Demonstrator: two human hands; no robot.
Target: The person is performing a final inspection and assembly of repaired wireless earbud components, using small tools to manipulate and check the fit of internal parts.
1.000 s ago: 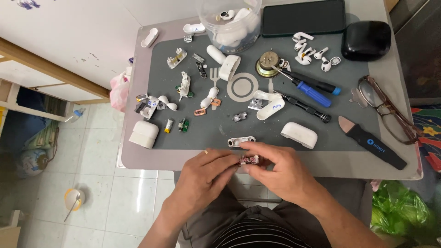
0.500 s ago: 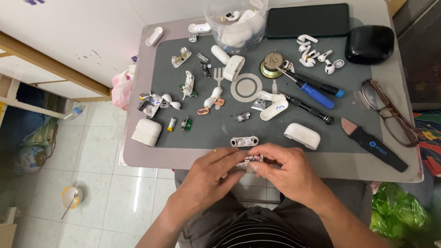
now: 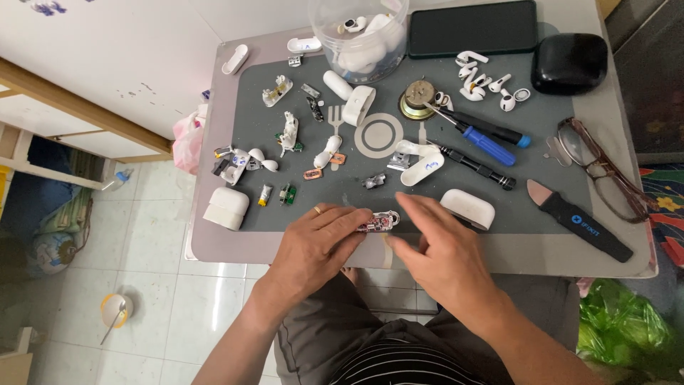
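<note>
Fingers of the left hand (image 3: 320,239) pinch a small circuit board (image 3: 377,221) at the grey mat's (image 3: 342,192) near edge; the right hand (image 3: 438,246) hovers beside it, fingers spread, holding nothing.

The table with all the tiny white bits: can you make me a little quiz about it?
1. True or false: the left hand wears a ring.
2. What colour handle has the screwdriver beside the black one?
3. Which hand holds the small circuit part at the grey mat edge?
Key: 1 true. 2 blue. 3 the left hand; the right hand is open beside it.
</note>
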